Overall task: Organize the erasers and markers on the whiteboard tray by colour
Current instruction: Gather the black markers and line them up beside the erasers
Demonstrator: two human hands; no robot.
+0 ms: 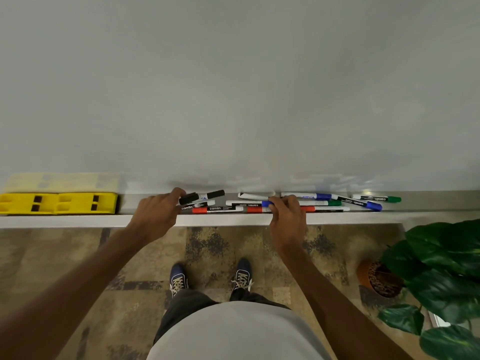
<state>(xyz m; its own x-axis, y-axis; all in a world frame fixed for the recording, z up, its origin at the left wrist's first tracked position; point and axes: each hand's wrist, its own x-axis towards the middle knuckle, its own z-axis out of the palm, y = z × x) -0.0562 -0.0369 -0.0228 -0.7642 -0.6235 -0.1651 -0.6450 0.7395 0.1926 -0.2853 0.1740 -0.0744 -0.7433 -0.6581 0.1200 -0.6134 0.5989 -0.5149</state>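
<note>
- A person stands at a pale grey whiteboard (233,87) and reaches both bare hands over its long grey-and-white tray (65,220), which crosses the view from 9 o'clock to 3 o'clock.
- The left hand (158,216) has thumb and fingers curled round the near end of a black-capped white marker (201,196). The marker is tilted, its far end pointing toward 2 o'clock.
- The right hand (287,216), knuckles up, pinches the cap end of a blue-capped white marker (246,203). That marker lies along the tray at the hand's 10 o'clock.
- A yellow plastic block eraser (28,203) and a second yellow eraser (87,202) sit end to end in the tray at the view's 9 o'clock. They are well apart from the left hand.
- Between the hands, a red marker with a black label (218,209) and a second red marker (257,209) lie in line along the tray's front edge.
- At the right hand's 3 o'clock, a third red marker (324,209) lies in front. A green-capped marker (320,203) is just behind it, and a second blue marker (306,196) lies at the back by the board.
- Farther toward 3 o'clock, a tilted blue marker (358,203) lies just beside a second green marker (376,198).
- Below the tray, patterned brown carpet (78,255) covers the floor.
- Navy lace-up shoes (179,278) show at 6 o'clock, and a broad-leaved green plant (441,268) in a terracotta pot (363,276) stands at 4 o'clock.
</note>
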